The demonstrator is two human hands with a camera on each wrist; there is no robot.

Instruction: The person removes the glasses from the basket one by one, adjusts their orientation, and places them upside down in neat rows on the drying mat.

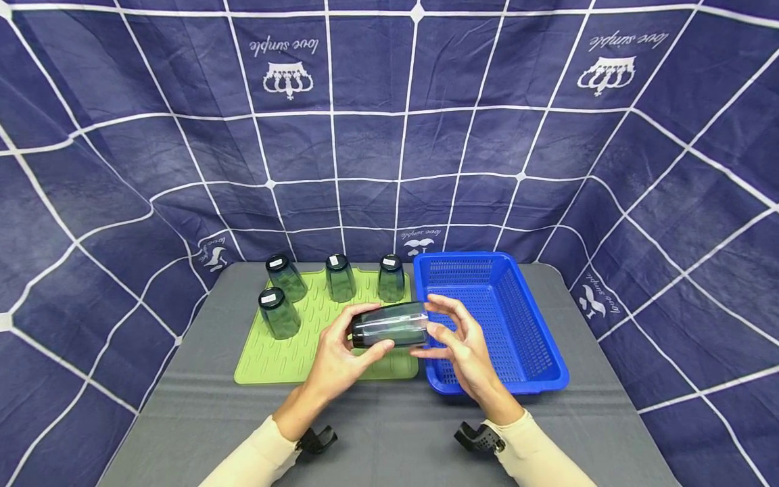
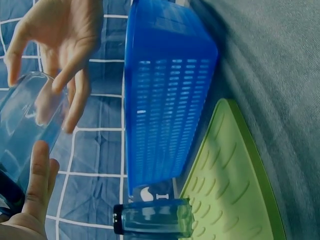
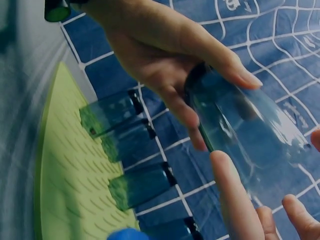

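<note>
A dark-tinted, see-through drinking glass (image 1: 392, 325) is held sideways in the air over the front of a green mat. My left hand (image 1: 347, 352) grips it near its dark base, thumb along the near side. At the opposite, rim end, the fingers of my right hand (image 1: 459, 338) curve about the glass. In the left wrist view, the right hand's fingertips (image 2: 57, 85) are spread around the clear rim. The right wrist view shows the left hand (image 3: 170, 55) wrapped about the base, thumb on the glass wall.
Several matching glasses stand upside down on the green mat (image 1: 255, 368), including a front-left glass (image 1: 281, 318) and one at back right (image 1: 391, 281). Beside the mat, a blue slotted basket (image 1: 529, 385) sits on the grey tabletop (image 1: 389, 433). Blue checked cloth (image 1: 365, 149) hangs behind.
</note>
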